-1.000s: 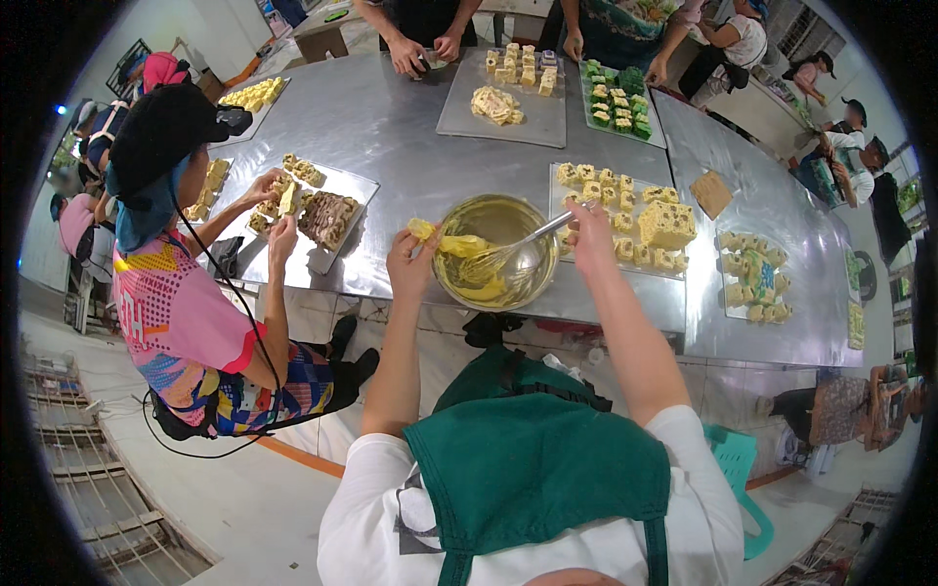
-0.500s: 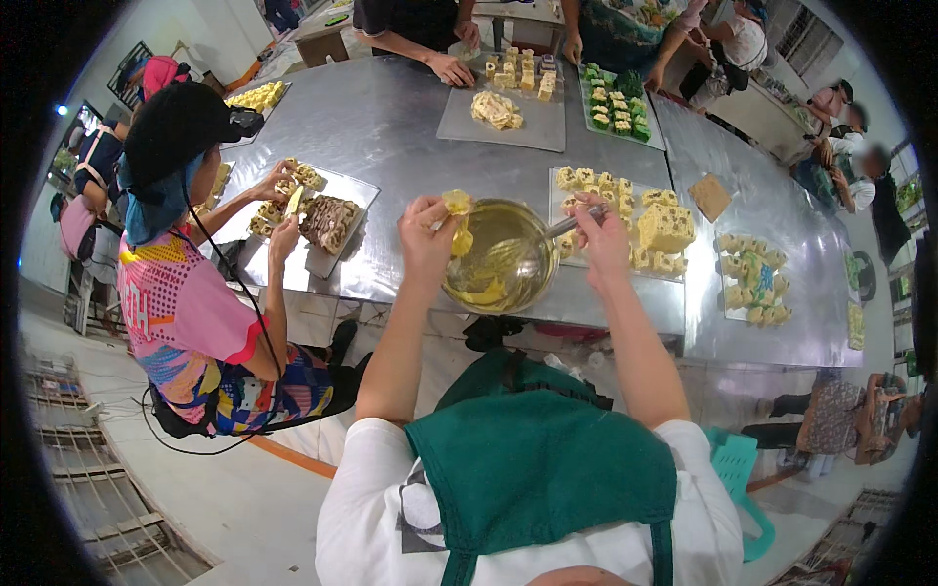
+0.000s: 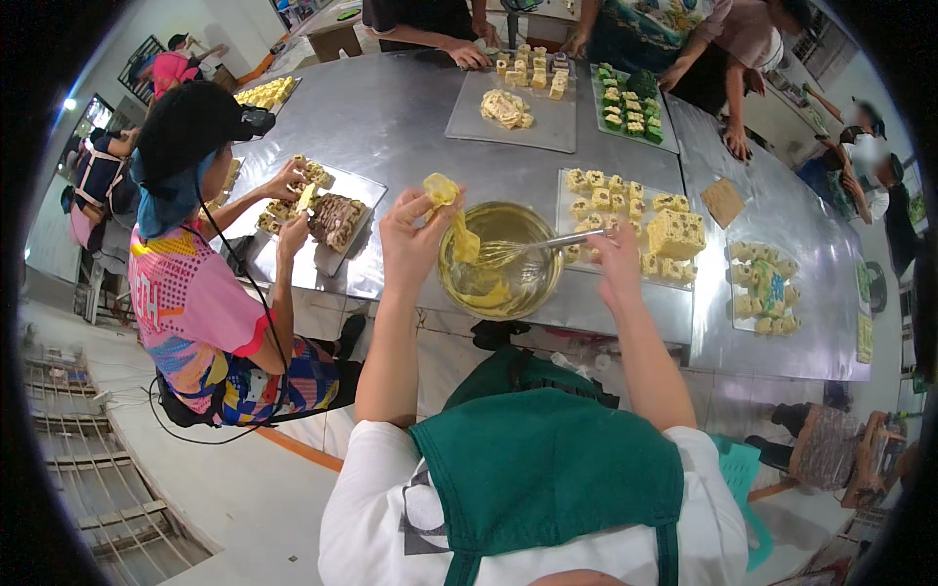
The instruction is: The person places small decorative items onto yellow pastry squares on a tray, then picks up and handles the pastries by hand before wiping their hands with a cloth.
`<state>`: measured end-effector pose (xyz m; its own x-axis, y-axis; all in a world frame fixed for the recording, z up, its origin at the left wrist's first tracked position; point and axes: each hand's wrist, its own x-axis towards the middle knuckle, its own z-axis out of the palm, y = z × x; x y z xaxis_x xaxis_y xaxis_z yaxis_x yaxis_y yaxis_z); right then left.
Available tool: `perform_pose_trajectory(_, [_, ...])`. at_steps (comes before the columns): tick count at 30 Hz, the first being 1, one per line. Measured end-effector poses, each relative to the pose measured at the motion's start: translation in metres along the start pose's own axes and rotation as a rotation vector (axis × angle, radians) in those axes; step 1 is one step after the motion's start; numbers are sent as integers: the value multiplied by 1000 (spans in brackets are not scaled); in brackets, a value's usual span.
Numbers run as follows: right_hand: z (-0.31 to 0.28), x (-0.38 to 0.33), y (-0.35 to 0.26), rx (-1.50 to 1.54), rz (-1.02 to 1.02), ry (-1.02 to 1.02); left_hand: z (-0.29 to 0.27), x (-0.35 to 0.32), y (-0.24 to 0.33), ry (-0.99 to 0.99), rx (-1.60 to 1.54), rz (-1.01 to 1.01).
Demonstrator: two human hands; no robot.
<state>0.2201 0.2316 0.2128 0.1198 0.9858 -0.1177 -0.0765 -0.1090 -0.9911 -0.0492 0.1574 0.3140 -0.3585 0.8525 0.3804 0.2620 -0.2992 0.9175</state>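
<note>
With the left hand (image 3: 408, 239), holds a limp, glossy yellow, bag-like pouch (image 3: 465, 240) above the left side of a round, shiny metal bowl (image 3: 539, 279); with the right hand (image 3: 618, 256), grips a silver wire whisk (image 3: 559, 241) by its handle, over the right rim. For the pouch, expect light, soft, slippery and possibly fragile handling: pinch gently at the upper end. For the stiffer whisk, take the handle.

It seems a food workshop: people (image 3: 200, 283) work around a metal desk (image 3: 381, 107), with trays (image 3: 537, 125), cake-like pieces (image 3: 676, 232) and a whisk (image 3: 562, 240).
</note>
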Motion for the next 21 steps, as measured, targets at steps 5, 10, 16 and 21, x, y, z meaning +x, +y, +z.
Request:
perform_pose_trajectory(5, [11,-24,-46,-694,-757,156,-3,-7,6,-42,95,-19])
perform_pose_trajectory(10, [48,-40,-81,-582,-850,-388,10,-10,1,-68,191,26])
perform_pose_trajectory(16, [78,-43,-65,-626,-826,-686,17,-10,13,-74,336,124])
perform_pose_trajectory(21, [73,-16,-53,-1321,-862,-601,14,-12,4,31,298,45])
